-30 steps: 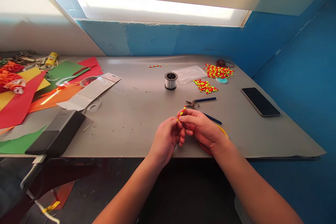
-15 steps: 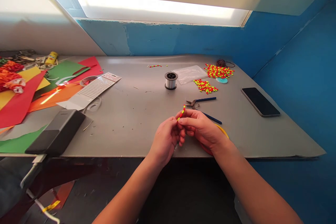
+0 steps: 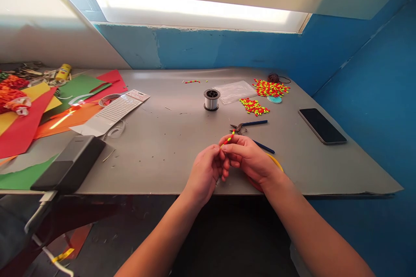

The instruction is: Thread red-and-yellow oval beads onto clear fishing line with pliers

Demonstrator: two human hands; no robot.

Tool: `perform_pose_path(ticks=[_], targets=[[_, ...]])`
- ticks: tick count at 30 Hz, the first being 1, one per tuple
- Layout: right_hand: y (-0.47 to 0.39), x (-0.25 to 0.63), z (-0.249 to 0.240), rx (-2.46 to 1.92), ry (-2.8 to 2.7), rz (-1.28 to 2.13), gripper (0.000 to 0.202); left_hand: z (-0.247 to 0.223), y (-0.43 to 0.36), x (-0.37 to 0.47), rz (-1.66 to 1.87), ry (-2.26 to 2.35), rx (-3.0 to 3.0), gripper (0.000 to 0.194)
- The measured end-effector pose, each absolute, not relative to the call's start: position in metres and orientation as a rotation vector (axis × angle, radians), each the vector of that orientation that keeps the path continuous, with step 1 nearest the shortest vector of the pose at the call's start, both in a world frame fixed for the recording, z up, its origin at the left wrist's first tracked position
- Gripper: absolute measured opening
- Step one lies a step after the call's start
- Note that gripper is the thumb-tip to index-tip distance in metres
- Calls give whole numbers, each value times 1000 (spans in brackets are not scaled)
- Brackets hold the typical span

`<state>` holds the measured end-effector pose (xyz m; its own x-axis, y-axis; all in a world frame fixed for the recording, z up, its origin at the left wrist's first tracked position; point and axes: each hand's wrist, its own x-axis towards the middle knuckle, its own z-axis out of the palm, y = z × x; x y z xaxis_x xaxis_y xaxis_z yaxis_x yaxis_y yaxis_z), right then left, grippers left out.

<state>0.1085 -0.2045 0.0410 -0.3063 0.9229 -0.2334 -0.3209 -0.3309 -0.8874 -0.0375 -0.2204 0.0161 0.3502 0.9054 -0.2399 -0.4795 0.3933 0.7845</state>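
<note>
Between my hands, close to the table's front edge, a short string of red and yellow-green beads sticks up and leans right. My left hand pinches at its lower end with thumb and forefinger. My right hand is closed on the same string, thumb against forefinger; the exact grip points are partly hidden by the fingers. Just beyond the right hand lie pliers with blue handles, jaws apart. A spool of clear line stands upright farther back.
Two piles of loose beads lie at the back right by a clear plastic bag. A phone rests at right. On the left are a black power bank, a white card and coloured paper sheets. Another beaded strand lies behind.
The upper end of the bead string has tilted to the right. Both hands stay in nearly the same place.
</note>
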Motion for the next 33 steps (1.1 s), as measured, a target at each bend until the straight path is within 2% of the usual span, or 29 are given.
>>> perform_pose_path(ticks=[13,23,29,33], targets=[[-202,110,39,-1023,-795,1717,24,19,-220,-39,975,775,683,27],[-203,111,37,-1000,-874,1773,22,19,-220,-38,992,786,693,29],[-205,109,40,-1008,-958,1785,7,19,-220,-37,1001,785,690,28],[-206,107,40,-1025,-968,1778,8,17,-220,-38,1000,785,692,29]])
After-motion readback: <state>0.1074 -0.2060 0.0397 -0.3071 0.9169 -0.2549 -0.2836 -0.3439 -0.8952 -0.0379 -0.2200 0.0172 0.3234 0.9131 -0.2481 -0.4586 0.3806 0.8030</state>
